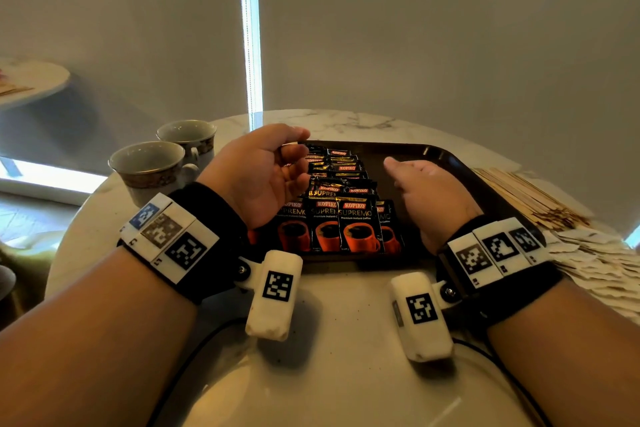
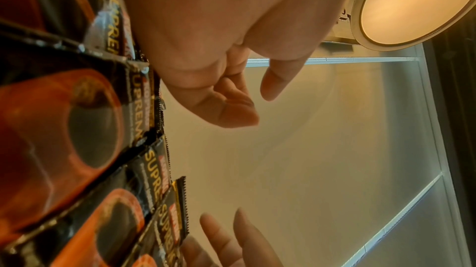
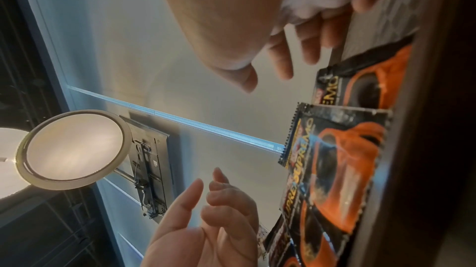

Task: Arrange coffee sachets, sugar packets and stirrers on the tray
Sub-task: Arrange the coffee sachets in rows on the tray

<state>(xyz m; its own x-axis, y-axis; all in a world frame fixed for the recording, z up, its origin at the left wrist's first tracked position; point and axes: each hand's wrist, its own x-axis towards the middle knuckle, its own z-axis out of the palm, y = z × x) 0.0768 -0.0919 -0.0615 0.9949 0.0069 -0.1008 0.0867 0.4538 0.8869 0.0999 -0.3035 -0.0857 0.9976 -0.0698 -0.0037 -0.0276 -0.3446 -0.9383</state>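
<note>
A dark tray [image 1: 446, 155] lies on the marble table. Black Kopiko coffee sachets [image 1: 346, 218] lie on its left half in overlapping rows. My left hand [image 1: 273, 166] hovers over the left side of the rows with loosely curled fingers, holding nothing. My right hand [image 1: 426, 191] hangs over the bare middle of the tray, fingers relaxed, also holding nothing. Wooden stirrers [image 1: 530, 198] and pale sugar packets [image 1: 602, 260] lie on the table right of the tray. The wrist views show the sachets [image 2: 64, 118] [image 3: 342, 159] close under both palms [image 2: 206, 37] [image 3: 231, 17].
Two china cups [image 1: 149, 166] [image 1: 190, 139] stand on the table left of the tray. The round table's edge curves close behind the tray. A second small table [image 1: 31, 80] sits far left. Cables trail from my wrist cameras across the near tabletop.
</note>
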